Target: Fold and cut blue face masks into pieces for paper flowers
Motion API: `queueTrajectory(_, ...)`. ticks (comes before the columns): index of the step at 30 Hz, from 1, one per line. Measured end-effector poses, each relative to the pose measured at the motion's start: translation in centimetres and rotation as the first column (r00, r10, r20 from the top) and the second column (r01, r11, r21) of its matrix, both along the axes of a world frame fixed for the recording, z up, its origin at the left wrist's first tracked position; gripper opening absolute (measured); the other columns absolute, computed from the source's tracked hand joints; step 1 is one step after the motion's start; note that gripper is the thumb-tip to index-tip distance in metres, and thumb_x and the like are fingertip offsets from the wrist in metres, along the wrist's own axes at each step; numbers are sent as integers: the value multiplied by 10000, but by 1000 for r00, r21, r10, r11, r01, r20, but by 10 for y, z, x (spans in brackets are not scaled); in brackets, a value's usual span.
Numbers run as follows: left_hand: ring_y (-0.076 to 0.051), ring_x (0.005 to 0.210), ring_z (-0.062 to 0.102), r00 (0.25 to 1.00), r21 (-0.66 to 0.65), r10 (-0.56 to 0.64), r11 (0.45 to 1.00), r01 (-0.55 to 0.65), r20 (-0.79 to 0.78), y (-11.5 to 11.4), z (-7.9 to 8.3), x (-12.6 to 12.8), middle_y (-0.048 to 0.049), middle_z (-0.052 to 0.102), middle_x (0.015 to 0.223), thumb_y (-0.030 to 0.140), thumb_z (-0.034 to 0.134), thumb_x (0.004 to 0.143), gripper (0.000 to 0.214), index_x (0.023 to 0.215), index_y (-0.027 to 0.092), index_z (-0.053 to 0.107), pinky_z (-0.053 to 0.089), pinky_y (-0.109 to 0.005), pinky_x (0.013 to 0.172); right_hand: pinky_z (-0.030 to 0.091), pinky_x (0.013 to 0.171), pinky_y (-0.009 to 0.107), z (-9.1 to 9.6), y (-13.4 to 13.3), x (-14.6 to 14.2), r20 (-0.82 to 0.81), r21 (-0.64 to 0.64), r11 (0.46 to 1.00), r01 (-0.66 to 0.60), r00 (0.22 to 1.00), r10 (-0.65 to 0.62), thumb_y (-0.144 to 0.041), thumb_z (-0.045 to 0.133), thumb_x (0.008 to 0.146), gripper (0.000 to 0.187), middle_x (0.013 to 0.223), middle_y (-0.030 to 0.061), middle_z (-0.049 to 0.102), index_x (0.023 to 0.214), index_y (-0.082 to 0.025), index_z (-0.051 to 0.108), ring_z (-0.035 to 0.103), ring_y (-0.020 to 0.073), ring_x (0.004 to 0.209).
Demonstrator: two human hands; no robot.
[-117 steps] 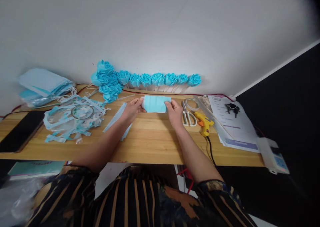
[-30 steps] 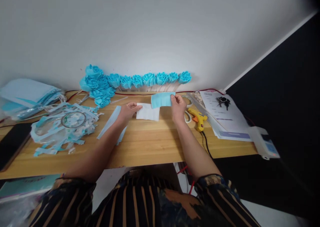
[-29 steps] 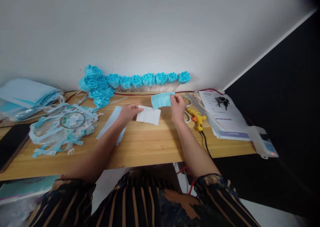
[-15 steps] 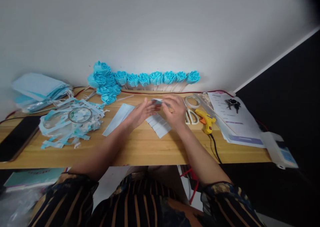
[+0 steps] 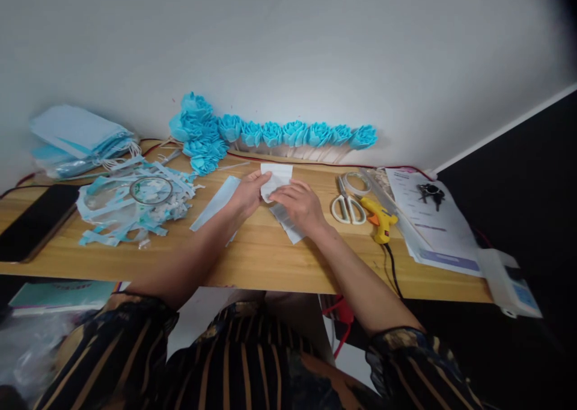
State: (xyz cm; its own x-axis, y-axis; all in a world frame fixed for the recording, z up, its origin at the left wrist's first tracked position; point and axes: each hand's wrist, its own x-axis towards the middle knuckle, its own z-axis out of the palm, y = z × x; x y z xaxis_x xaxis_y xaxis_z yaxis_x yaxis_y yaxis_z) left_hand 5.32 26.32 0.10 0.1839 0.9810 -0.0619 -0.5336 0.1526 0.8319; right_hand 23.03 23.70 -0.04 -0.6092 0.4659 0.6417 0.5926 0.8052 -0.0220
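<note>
Both hands are on a small white piece of face-mask fabric [image 5: 276,178] above the middle of the table. My left hand [image 5: 249,195] pinches its left edge, thumb on top. My right hand [image 5: 301,204] has its fingers closed on the lower right part. Partly under my right hand lies a pleated grey-white mask piece [image 5: 288,225]. A light blue strip of mask fabric [image 5: 217,202] lies beside my left wrist, partly covered by the arm. White-handled scissors [image 5: 347,208] rest to the right of my right hand.
Blue fabric flowers [image 5: 273,134] line the wall. At left are stacked masks [image 5: 81,136], scraps with a tape roll [image 5: 151,190], and a phone [image 5: 38,223]. At right are a yellow glue gun [image 5: 381,220], another tape roll [image 5: 357,183], papers [image 5: 433,223] and keys [image 5: 431,192].
The held piece has turned so its white face shows flat toward me. My right hand has moved lower, uncovering the scissors, and my left fingers have closed on the edge. The view has shifted slightly.
</note>
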Motion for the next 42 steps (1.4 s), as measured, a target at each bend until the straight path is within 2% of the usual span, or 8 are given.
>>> queueTrajectory(5, -135, 762, 667, 979, 207, -27, 976, 69, -201, -3, -6, 1, -33, 755, 822, 439, 850, 808, 323, 874, 137, 754, 511, -235, 753, 474, 781, 363, 5, 2, 9, -166, 87, 992, 94, 983, -78, -155, 533, 1054, 341, 914, 42, 782, 1164, -313, 815, 681, 207, 855)
queueTrajectory(12, -188, 874, 694, 933, 223, -209, 934, 279, -295, -5, -8, 0, -70, 775, 946, 641, 813, 769, 517, 962, 162, 779, 562, -340, 870, 488, 850, 405, 10, 7, 20, -293, -31, 987, 156, 943, -158, -365, 613, 1050, 282, 904, 44, 761, 1275, -262, 747, 681, 241, 888)
queueTrajectory(17, -173, 877, 682, 918, 231, -213, 926, 299, -334, -9, -4, 1, -50, 769, 930, 572, 818, 783, 410, 926, 189, 794, 560, -299, 836, 501, 897, 437, 11, 7, 20, -309, -88, 987, 131, 939, -152, -381, 633, 1031, 270, 900, 47, 754, 1251, -280, 754, 678, 265, 914)
queueTrajectory(22, -178, 852, 682, 927, 264, -224, 914, 307, -302, -11, -3, 1, -53, 752, 900, 577, 820, 793, 412, 896, 179, 789, 568, -313, 850, 517, 966, 472, 10, 7, 18, -369, -211, 969, 126, 908, -198, -367, 630, 1014, 309, 1085, 70, 767, 1300, -302, 727, 675, 291, 1051)
queueTrajectory(29, -197, 850, 673, 937, 224, -203, 936, 271, -285, -11, 0, 4, -67, 744, 884, 618, 828, 761, 470, 864, 162, 777, 571, -329, 823, 533, 865, 402, 14, 3, 15, -419, -294, 946, 135, 872, -254, -321, 649, 984, 147, 897, 40, 746, 885, -241, 722, 673, 242, 901)
queueTrajectory(33, -223, 850, 686, 931, 228, -131, 949, 216, -340, -15, 8, 5, -102, 745, 890, 726, 712, 816, 584, 856, 147, 771, 562, -330, 772, 522, 831, 380, 18, 0, 14, -467, -311, 944, 110, 847, -253, -268, 651, 960, 153, 844, 27, 715, 812, -230, 654, 652, 220, 842)
queueTrajectory(38, -160, 727, 624, 892, 266, -61, 943, 198, -447, -15, 5, 4, -39, 709, 775, 501, 860, 748, 364, 806, 157, 754, 495, -283, 725, 515, 807, 367, 17, 0, 13, -504, -355, 931, 87, 821, -269, -307, 641, 954, 160, 825, 16, 706, 811, -236, 627, 645, 210, 812)
queueTrajectory(42, -141, 679, 578, 879, 260, -44, 947, 188, -475, -11, -3, 4, -24, 679, 726, 385, 838, 755, 248, 746, 155, 746, 455, -277, 691, 518, 794, 356, 15, 1, 12, -509, -367, 927, 74, 818, -267, -351, 619, 958, 164, 817, 11, 706, 837, -240, 617, 650, 204, 798)
